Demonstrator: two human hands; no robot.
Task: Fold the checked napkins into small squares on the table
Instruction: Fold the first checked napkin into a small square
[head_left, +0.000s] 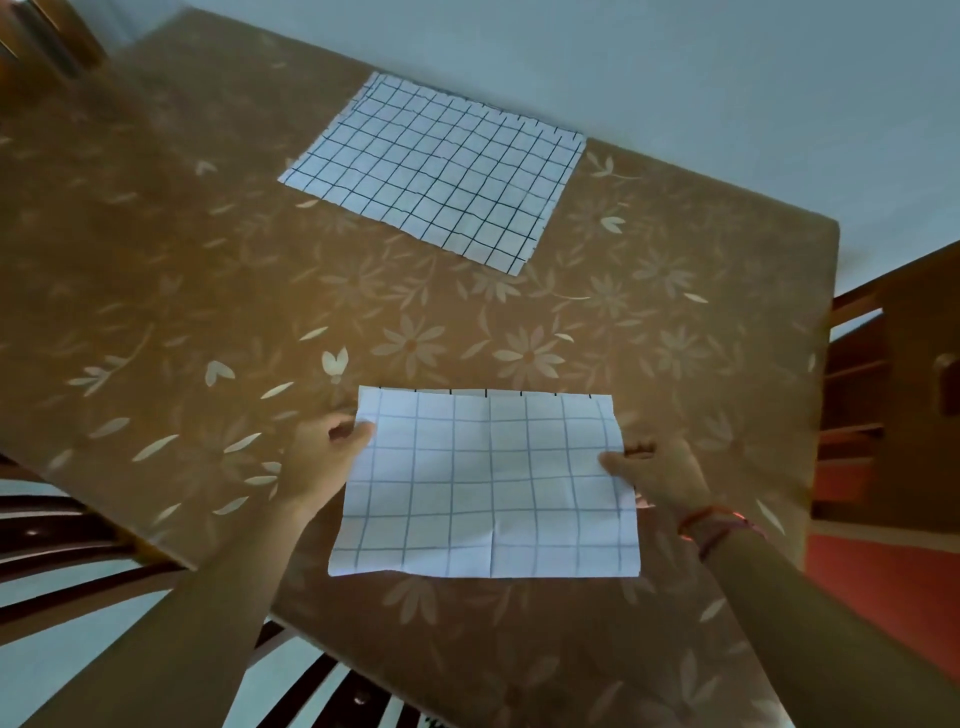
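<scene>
A white napkin with a faint grey check is held above the near part of the table, its pale side facing me, with a vertical crease down its middle. My left hand pinches its upper left edge, thumb on top. At the right edge, my right hand pinches it the same way; red threads circle that wrist. A second checked napkin with dark lines lies flat and unfolded at the far side of the table.
The table carries a brown cloth with pale flowers. Dark wooden chairs stand at the near left and at the right. A pale wall runs behind the far edge, and red floor shows at the lower right.
</scene>
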